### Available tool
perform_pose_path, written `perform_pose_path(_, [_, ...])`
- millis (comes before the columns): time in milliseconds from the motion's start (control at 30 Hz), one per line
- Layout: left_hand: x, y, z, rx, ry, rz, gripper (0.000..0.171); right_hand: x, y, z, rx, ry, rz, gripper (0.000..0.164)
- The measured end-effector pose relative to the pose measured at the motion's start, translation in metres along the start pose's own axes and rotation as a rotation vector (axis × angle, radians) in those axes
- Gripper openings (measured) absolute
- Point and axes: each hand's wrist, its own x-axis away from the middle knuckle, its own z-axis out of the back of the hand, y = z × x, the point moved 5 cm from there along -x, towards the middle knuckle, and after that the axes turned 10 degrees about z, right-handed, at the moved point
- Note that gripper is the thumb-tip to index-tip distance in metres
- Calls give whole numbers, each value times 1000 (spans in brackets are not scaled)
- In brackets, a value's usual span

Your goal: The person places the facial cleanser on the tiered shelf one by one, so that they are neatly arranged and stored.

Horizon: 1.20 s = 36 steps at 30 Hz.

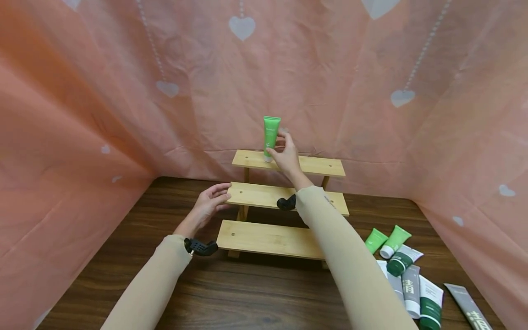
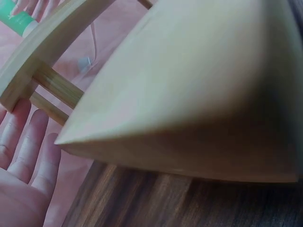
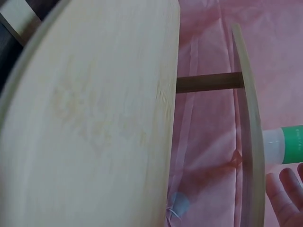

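A green squeeze tube [image 1: 271, 130] stands cap down on the left half of the top tier of a three-tier wooden shelf [image 1: 272, 236]. My right hand [image 1: 286, 153] holds it low, thumb in front and fingers at its right side. In the right wrist view, the tube's white cap [image 3: 273, 146] meets the top board, and part of the right hand [image 3: 286, 196] shows beside it. At the left end of the middle tier, my left hand [image 1: 208, 201] rests its fingertips against the board. Its fingers [image 2: 35, 137] look extended in the left wrist view.
Several tubes lie in a pile right of the shelf, among them green tubes [image 1: 396, 240], a grey tube [image 1: 410, 288] and a white-and-green tube [image 1: 431, 300]. Another grey tube [image 1: 468, 305] lies farther right. A pink curtain [image 1: 330, 91] surrounds the dark wooden table [image 1: 247, 293].
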Motion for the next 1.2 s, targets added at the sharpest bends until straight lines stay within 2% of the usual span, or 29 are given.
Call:
perform_pose_path(167, [1, 3, -1, -37, 10, -1, 45, 6, -5, 5, -8, 19, -40, 58])
perform_pose_path(367, [-2, 4, -3, -65, 17, -4, 45, 14, -15, 13, -30, 34, -32, 56])
perform_pose_path(567, [-3, 5, -7, -66, 30, -4, 46, 28, -30, 21, -29, 15, -11, 58])
perform_pose_path(700, [-2, 4, -8, -65, 31, -19, 45, 35, -29, 25, -51, 3, -22, 57])
perform_pose_path(1033, [-1, 6, -3, -62, 45, -28, 45, 59, -36, 25, -108, -5, 11, 43])
perform_pose_path(1200, [-2, 6, 1, -42, 47, -16, 47, 70, -43, 23, -199, -16, 23, 40])
